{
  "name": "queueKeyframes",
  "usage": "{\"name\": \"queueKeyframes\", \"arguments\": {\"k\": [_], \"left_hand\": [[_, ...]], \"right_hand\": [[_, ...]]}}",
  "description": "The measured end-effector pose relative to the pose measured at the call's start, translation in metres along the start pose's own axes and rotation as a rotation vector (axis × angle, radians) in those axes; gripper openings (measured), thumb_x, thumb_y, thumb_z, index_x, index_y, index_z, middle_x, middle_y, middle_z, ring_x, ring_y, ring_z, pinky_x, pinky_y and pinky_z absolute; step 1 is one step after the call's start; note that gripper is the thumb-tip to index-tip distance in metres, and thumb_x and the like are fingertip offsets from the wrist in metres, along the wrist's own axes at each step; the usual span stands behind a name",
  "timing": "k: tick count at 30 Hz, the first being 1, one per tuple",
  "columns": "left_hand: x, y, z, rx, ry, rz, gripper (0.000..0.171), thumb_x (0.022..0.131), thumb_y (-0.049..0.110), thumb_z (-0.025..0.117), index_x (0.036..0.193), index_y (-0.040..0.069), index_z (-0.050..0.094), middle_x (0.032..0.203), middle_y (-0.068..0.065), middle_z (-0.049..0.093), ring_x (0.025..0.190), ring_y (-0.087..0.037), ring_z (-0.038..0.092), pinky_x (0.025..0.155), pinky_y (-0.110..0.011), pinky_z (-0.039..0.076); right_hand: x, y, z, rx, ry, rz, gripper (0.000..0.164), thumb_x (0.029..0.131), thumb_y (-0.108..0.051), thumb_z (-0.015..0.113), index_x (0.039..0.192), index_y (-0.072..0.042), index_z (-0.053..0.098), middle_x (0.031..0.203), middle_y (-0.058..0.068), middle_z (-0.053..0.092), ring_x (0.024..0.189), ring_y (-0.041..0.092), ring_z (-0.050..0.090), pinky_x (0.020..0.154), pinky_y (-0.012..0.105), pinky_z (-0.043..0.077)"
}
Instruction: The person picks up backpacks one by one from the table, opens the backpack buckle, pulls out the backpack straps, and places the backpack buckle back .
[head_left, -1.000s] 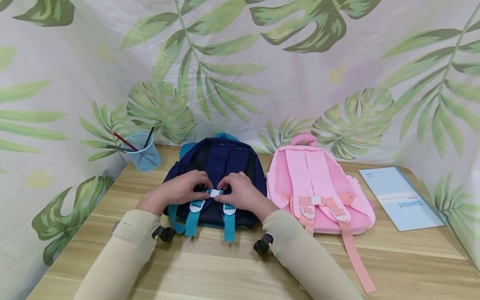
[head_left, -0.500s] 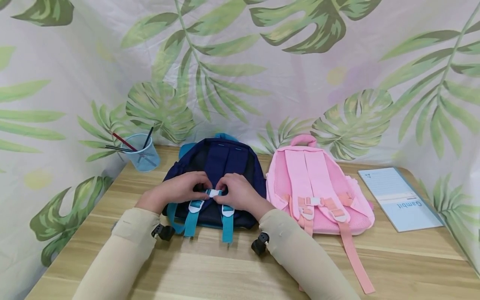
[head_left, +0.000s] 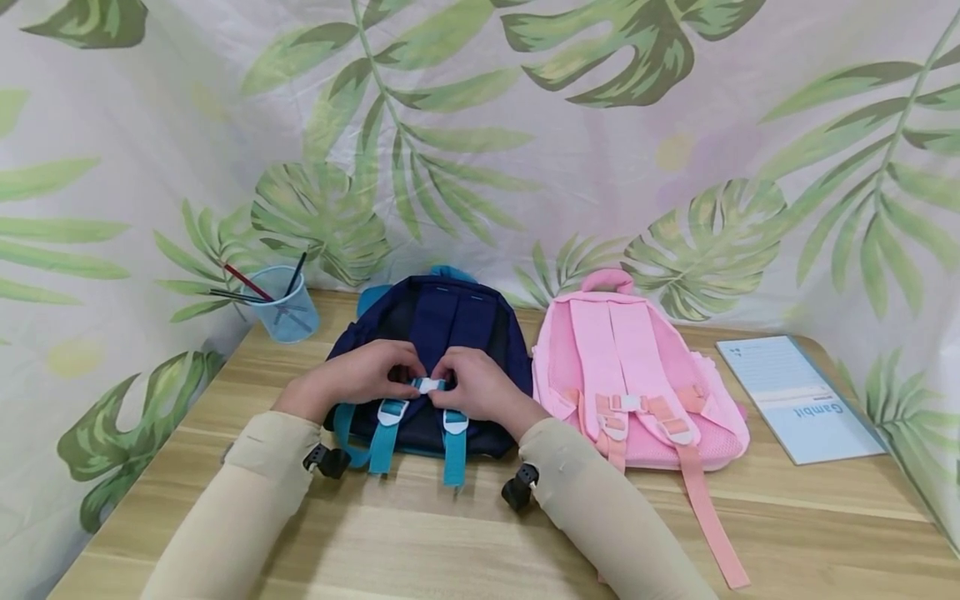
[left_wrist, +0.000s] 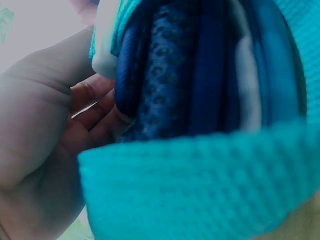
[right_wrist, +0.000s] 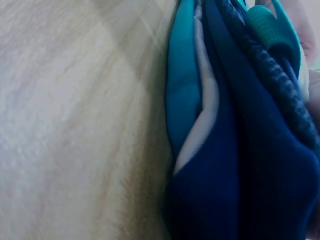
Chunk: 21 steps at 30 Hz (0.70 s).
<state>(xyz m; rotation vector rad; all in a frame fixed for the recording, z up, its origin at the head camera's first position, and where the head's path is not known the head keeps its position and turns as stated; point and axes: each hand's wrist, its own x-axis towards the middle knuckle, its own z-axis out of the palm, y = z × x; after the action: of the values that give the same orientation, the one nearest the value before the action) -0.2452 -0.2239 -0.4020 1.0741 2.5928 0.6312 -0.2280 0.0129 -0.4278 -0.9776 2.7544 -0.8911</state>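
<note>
A navy backpack [head_left: 491, 325] with teal straps lies back side up on the table. Across its shoulder straps sits a white buckle [head_left: 427, 385] on a short teal strap, its two halves together. From the left, my left hand [head_left: 367, 371] pinches the buckle's end between thumb and fingers. My right hand [head_left: 480, 383] pinches the other end from the right. Two white strap adjusters [head_left: 392, 411] with hanging teal webbing lie just below. In the left wrist view, a teal strap [left_wrist: 200, 185] crosses in front of the backpack's edge; the buckle itself is hard to make out there.
To the right lies a pink backpack [head_left: 637, 333], also back side up, its buckle [head_left: 630, 402] fastened and a loose strap trailing forward. A blue mesh pen cup [head_left: 288, 308] with pencils stands at the back left. A notebook [head_left: 802, 400] lies far right on the wooden table [head_left: 420, 542].
Both hands keep their pinch at the white buckle, with only a very slight shift. The backpacks stay in place.
</note>
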Motion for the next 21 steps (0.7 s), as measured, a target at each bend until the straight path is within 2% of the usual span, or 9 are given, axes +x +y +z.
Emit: {"name": "queueKeyframes", "arguments": {"k": [7,14,21], "left_hand": [[-0.0012,-0.0021,-0.0011,0.036,0.003,0.012,0.016,0.101,0.02,0.079,0.115,0.014,0.08,0.105,0.003,0.07,0.088,-0.005,0.061,0.082,-0.028,0.057],[0.0004,0.0005,-0.0009,0.019,-0.003,-0.027,0.015,0.1,0.019,0.079,0.114,0.014,0.08,0.104,0.003,0.069,0.088,-0.008,0.06,0.082,-0.028,0.055],[-0.0012,0.002,-0.0011,-0.001,-0.011,-0.027,0.014,0.101,0.017,0.078,0.115,0.013,0.08,0.103,0.002,0.068,0.086,-0.009,0.058,0.079,-0.028,0.053]], "right_hand": [[0.0002,0.0007,0.0008,0.02,0.022,0.003,0.012,0.095,-0.017,0.078,0.102,-0.007,0.077,0.096,0.004,0.067,0.088,0.017,0.06,0.081,0.027,0.051],[-0.0006,0.0018,0.0005,0.035,0.025,0.011,0.012,0.095,-0.018,0.078,0.102,-0.008,0.076,0.097,0.003,0.067,0.088,0.016,0.06,0.081,0.026,0.051],[-0.0016,0.0016,0.0018,0.051,0.042,0.0,0.012,0.095,-0.019,0.077,0.101,-0.009,0.076,0.096,0.003,0.066,0.087,0.016,0.06,0.079,0.025,0.05]]}}
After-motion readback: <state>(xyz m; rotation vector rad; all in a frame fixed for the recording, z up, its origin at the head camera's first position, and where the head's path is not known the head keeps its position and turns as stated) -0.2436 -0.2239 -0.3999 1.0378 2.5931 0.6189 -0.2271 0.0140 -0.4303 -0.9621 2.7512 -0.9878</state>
